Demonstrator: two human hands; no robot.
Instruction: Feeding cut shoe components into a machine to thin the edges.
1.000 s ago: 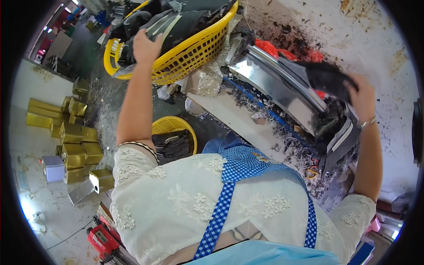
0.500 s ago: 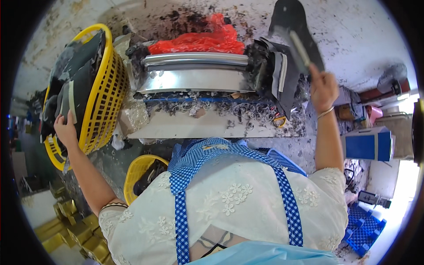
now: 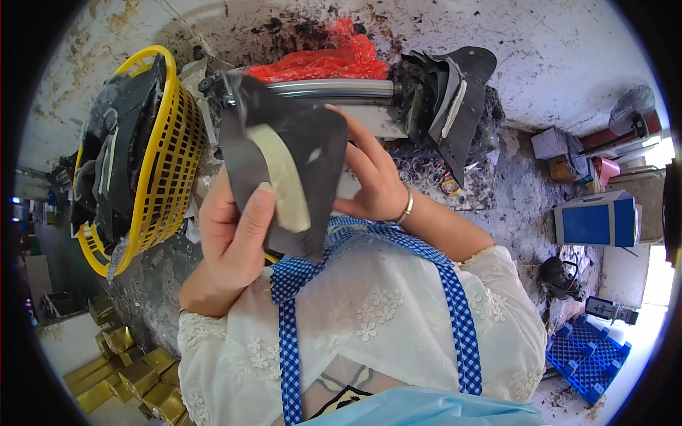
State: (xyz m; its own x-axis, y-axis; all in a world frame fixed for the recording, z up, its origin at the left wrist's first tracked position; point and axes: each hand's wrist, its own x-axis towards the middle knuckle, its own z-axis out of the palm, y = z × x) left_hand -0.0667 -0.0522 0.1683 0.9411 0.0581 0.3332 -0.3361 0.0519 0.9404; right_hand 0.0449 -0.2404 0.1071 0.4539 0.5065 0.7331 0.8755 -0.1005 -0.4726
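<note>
1. Head view: a yellow basket [image 3: 170,153] stands beside the tabletop's [image 3: 482,195] left end; dark pieces [image 3: 465,124] crowd its right. The held sheet hides part of the metal roller [image 3: 341,90].
2. The sheet [image 3: 323,145] hangs over the near edge, long axis slanting, narrow tip toward the person.
3. It's dark grey, pale-stripped; left grip [image 3: 234,234] pinching it, right grip [image 3: 376,181] spread wide alongside.

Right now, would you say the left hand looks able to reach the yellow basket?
Probably yes: nothing visible stands between the left hand and the yellow basket, though that hand is holding a dark piece.
</note>
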